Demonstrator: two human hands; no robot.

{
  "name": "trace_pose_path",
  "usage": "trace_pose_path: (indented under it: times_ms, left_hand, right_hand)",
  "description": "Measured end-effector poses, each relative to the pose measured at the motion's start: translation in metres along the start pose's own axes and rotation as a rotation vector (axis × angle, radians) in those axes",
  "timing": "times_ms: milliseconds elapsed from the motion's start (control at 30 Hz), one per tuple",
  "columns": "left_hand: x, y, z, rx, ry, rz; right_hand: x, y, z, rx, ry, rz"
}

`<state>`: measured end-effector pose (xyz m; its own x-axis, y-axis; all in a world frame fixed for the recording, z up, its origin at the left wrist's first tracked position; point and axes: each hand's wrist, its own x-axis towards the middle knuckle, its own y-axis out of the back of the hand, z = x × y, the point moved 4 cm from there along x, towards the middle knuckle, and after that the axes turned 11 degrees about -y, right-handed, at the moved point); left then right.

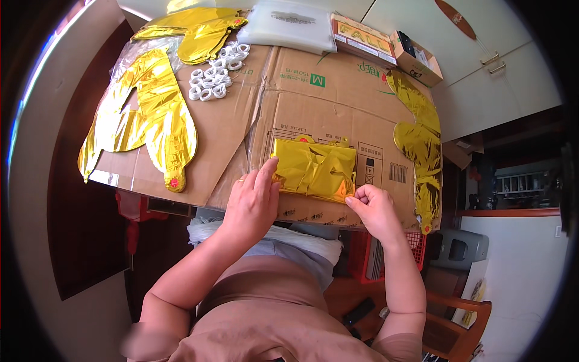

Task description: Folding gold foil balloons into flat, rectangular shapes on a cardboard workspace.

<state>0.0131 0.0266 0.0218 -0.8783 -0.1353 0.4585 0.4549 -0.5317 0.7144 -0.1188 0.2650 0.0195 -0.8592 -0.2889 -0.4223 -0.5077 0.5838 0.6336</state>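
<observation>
A folded gold foil balloon [315, 169] lies on flattened brown cardboard [338, 96] that covers the table. My left hand [252, 199] lies flat, its fingers pressing on the folded balloon's left edge. My right hand [371, 207] pinches the balloon's lower right corner between thumb and fingers.
More deflated gold foil balloons lie at the left [151, 117], the far left back [199, 30] and along the right edge [421, 145]. A pile of small white rolls [216, 72], a stack of clear bags [289, 25], a flat packet [363, 39] and a small open box [416, 57] sit at the back.
</observation>
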Motion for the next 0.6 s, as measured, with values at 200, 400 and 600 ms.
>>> trace_pose_path:
  times_ms: [200, 400, 600]
  left_hand:
    - [-0.004, -0.01, -0.006, 0.074, -0.048, -0.031]
    - [-0.003, -0.011, -0.006, 0.151, -0.112, -0.008]
    - [0.022, 0.008, 0.02, 0.324, -0.309, 0.048]
  right_hand:
    - [0.0, 0.001, -0.005, -0.056, -0.018, -0.004]
    - [-0.001, 0.003, -0.01, -0.101, 0.006, 0.017]
    - [0.001, 0.004, -0.012, -0.149, -0.022, -0.008]
